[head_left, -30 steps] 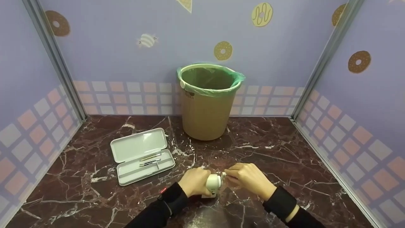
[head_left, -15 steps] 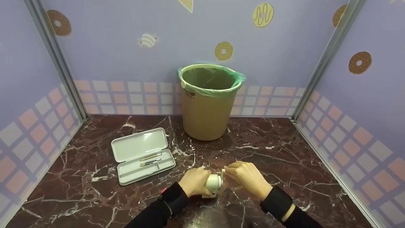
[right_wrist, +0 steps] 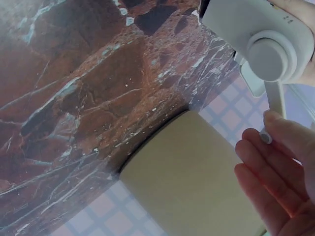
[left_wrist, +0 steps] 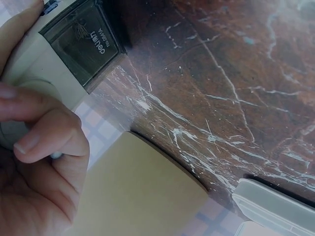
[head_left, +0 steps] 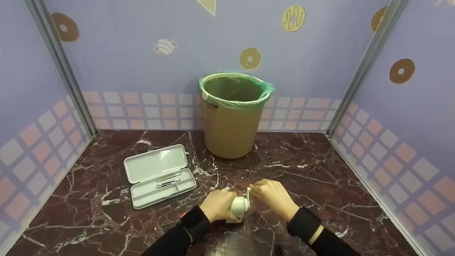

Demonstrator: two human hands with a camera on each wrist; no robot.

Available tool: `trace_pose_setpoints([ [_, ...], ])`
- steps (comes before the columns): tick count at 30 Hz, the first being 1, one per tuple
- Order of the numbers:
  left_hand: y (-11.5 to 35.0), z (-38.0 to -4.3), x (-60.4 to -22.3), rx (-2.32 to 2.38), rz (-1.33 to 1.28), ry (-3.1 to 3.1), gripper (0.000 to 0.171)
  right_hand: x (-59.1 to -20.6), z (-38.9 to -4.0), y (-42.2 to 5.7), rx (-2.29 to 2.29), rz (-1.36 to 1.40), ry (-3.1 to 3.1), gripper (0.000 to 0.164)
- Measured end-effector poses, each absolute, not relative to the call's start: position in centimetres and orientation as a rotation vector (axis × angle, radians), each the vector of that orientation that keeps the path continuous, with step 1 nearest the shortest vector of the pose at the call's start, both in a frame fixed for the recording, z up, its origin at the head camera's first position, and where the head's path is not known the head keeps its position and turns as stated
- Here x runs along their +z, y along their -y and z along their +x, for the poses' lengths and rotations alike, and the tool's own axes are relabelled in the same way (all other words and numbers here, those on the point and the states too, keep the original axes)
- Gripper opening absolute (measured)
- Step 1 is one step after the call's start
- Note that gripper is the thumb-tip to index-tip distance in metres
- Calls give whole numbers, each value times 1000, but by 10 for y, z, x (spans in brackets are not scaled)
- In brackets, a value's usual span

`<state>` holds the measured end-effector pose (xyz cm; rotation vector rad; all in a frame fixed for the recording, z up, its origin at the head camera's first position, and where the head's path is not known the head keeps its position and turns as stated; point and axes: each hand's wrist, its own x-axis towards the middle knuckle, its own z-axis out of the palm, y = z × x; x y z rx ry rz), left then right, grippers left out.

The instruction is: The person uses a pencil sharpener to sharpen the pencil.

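Note:
In the head view my left hand [head_left: 217, 205] grips a white hand-crank pencil sharpener [head_left: 239, 207] standing on the marble-patterned table, fingers wrapped over its body. My right hand [head_left: 273, 196] pinches the end of the crank handle [head_left: 248, 193] on the sharpener's right side. The right wrist view shows the thumb and fingers at the small crank knob [right_wrist: 266, 136], below the round hub [right_wrist: 268, 59]. A dark see-through shavings drawer [left_wrist: 86, 42], lettered "deli", shows in the left wrist view. Any pencil in the sharpener is hidden by the left hand.
An open white pencil case [head_left: 156, 165] lies to the left, with several thin pencils or brushes [head_left: 170, 176] in its tray. A tan bin [head_left: 231, 131] with a green liner stands at the back against the patterned wall [head_left: 142, 71]. Side walls flank the table.
The crank handle has swung up until it stands nearly upright, and my right hand has moved up and slightly left with it. My left hand and the sharpener body stay in place.

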<state>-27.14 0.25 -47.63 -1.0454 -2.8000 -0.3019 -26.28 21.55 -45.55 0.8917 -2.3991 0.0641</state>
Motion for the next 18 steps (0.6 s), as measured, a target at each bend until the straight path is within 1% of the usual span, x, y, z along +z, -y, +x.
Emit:
trace_pose_setpoints([
  [5, -2, -270, -476, -305, -1046, 2802, 46, -463, -270, -215, 72, 891, 2431, 6],
  [18, -1, -271, -477, -272, -1037, 2775, 48, -471, -278, -217, 188, 952, 2496, 3],
])
